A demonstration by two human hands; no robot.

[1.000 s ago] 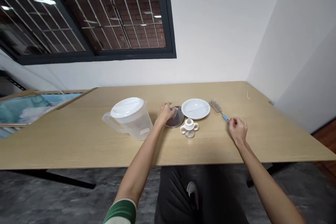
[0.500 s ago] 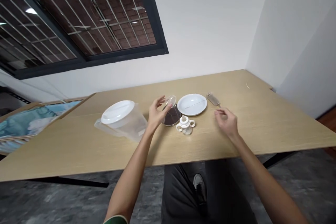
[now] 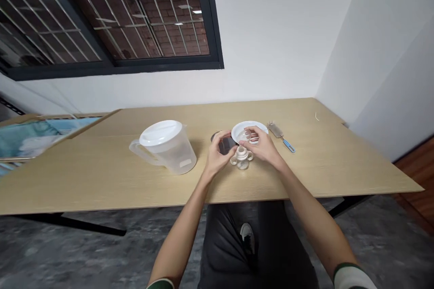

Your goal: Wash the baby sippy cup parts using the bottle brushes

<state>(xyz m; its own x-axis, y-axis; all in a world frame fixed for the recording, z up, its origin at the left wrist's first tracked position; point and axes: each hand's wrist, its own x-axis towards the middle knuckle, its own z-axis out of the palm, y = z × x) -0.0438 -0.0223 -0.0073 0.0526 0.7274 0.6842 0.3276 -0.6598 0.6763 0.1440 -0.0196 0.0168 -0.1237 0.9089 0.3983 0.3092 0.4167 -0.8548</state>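
In the head view, a small baby bottle [image 3: 242, 162] with a white collar, two side handles and a teat stands upright on the table. Just above it, my right hand [image 3: 262, 145] pinches a clear dome-shaped cap [image 3: 243, 136] between thumb and fingers. My left hand [image 3: 219, 156] is curved with thumb and fingers apart, left of the bottle, and appears to hold nothing. Behind that hand is a dark round disc [image 3: 225, 144], partly covered by the fingers. A white plate [image 3: 251, 123] lies behind my right hand, its front hidden.
A translucent pitcher [image 3: 176, 153] with a white lid stands left of my hands. A bottle brush [image 3: 276, 130] with a blue handle lies to the right. A thin pale strip [image 3: 317, 116] rests at the far right. Bedding [image 3: 44, 137] shows beyond the table's left edge.
The clear cap has gone from my left hand to my right. My right hand has moved left, away from the brush, whose blue handle now shows. The view has shifted slightly.
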